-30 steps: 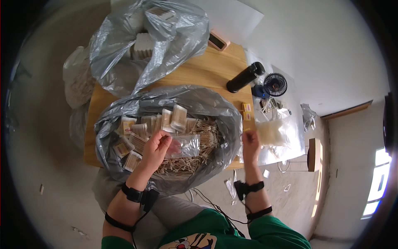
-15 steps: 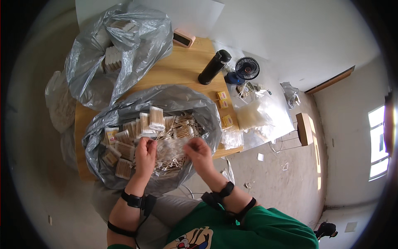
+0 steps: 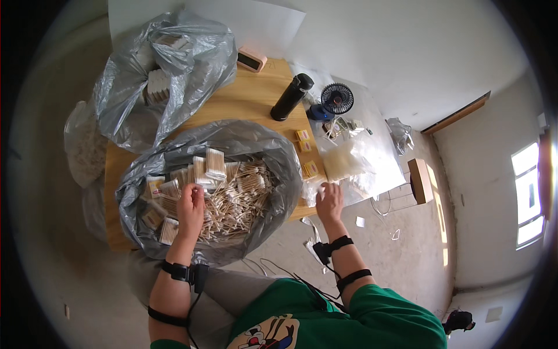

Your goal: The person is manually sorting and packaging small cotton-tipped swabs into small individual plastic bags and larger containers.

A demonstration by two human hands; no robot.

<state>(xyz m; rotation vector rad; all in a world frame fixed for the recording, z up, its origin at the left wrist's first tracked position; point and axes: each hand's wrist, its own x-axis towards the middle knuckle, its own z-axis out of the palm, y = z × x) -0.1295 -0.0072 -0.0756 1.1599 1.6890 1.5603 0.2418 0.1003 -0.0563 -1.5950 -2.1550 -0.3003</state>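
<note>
My left hand [image 3: 190,209] is over the left part of a large grey plastic bag [image 3: 279,136], its fingers curled closed. A little white shows at the fingertips, but what they hold is hidden. Loose cotton swabs [image 3: 238,203] fill the right part of the bag. Bundled packs of cotton swabs [image 3: 215,164] lie along its far and left sides. My right hand [image 3: 329,203] is at the table's right corner, its bent fingers on thin clear plastic bags [image 3: 311,192]. How much of the plastic they grip is partly hidden.
A second grey bag [image 3: 209,70] with white packs stands at the far left. Beyond the open bag are a pink clock [image 3: 251,60], a black flask [image 3: 292,97] and a small fan [image 3: 336,99]. Small yellow boxes [image 3: 310,169] line the wooden table's [image 3: 250,96] right edge.
My right hand has moved right, from above the swabs to the clear plastic at the table corner. The clear plastic between my hands no longer shows there. My left hand shifted slightly left.
</note>
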